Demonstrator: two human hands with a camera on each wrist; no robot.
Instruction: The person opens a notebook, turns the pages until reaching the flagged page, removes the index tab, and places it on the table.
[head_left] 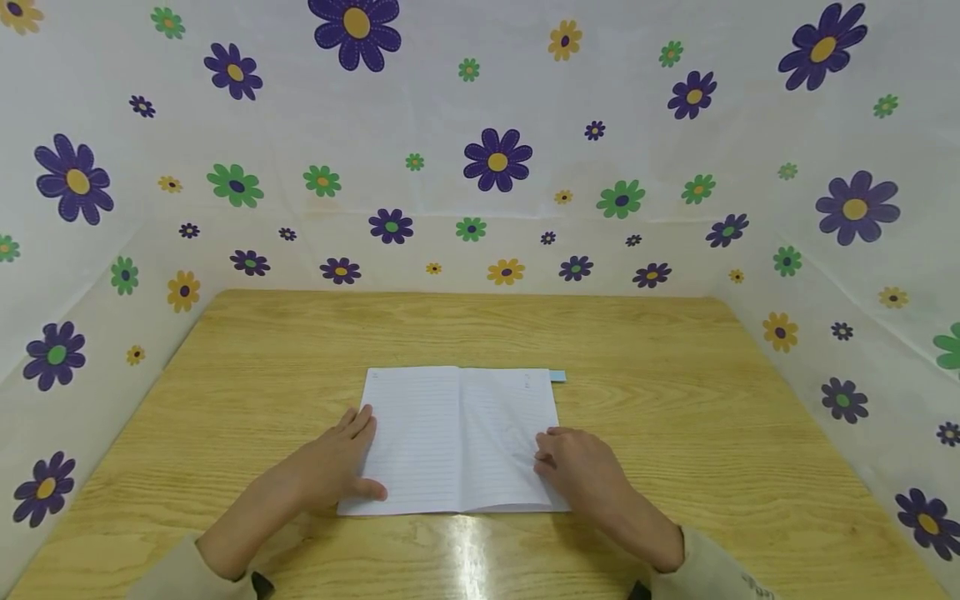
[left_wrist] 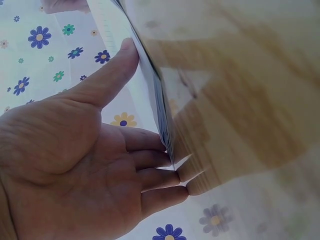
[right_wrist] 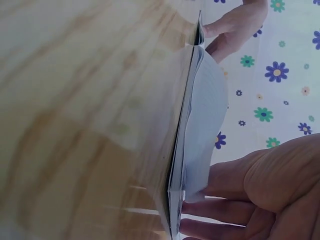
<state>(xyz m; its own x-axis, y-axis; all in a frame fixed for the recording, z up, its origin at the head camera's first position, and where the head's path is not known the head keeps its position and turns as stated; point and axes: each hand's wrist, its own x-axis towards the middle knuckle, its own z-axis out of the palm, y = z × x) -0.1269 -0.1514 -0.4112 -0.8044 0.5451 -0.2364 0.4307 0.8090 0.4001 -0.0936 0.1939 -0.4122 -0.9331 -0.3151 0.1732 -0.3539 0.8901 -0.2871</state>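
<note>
An open lined notebook (head_left: 416, 442) lies on the wooden table, its spine running away from me. At its left edge my left hand (head_left: 326, 467) rests with the thumb over the page and the other fingers extended; the left wrist view shows these fingertips down by the tabletop. My right hand (head_left: 583, 468) is at the right edge, fingers bent, pinching a page (right_wrist: 207, 110) between thumb and fingers. That page bows up off the ones beneath it in the right wrist view. Part of the right edge is hidden by the hand.
A light blue tab (head_left: 558, 376) sticks out at the notebook's top right corner. The wooden table (head_left: 480, 329) is bordered at the back and both sides by white cloth (head_left: 435, 100) printed with purple, green and yellow flowers.
</note>
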